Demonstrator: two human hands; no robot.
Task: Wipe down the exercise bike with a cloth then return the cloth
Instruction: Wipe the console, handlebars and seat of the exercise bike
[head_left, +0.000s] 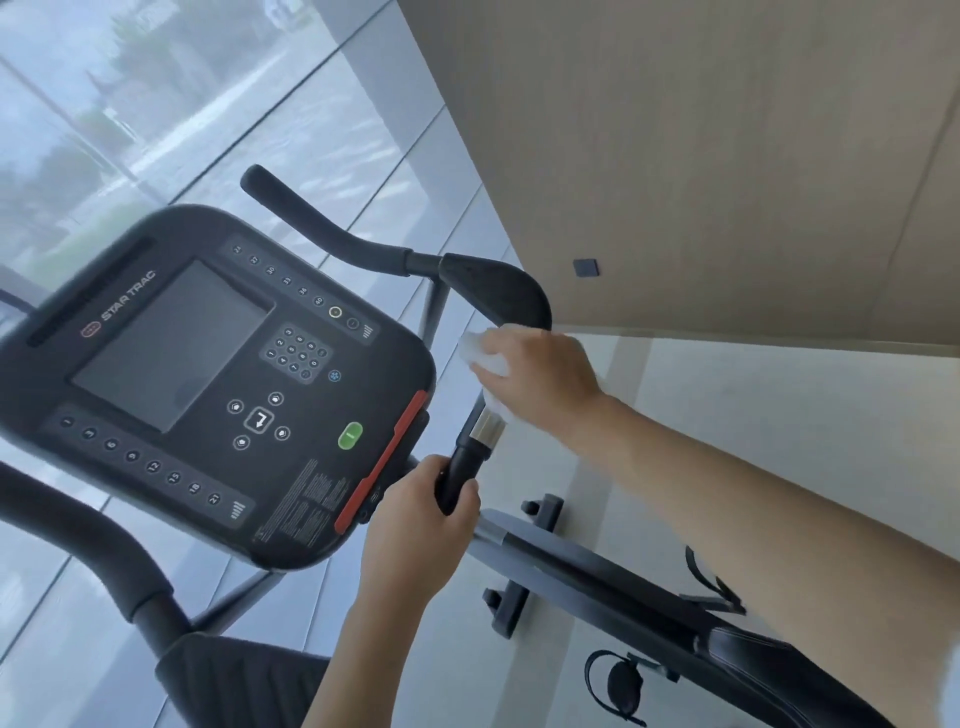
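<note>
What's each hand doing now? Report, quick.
Left hand: closed on the black handlebar grip.
Right hand: closed on the white cloth, pressed to the handlebar.

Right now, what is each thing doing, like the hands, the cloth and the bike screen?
Right hand: closed on the white cloth, pressing it onto the handlebar.
White cloth: bunched, wrapped around the bar.
Left hand: gripping the black handlebar grip.
Grey console screen: dark, off.

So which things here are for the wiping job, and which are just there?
For the job:
white cloth, in the right hand
handlebar, gripped by the left hand
bike console

Just there:
window glass
wood wall panel
small dark square on the wall
</note>
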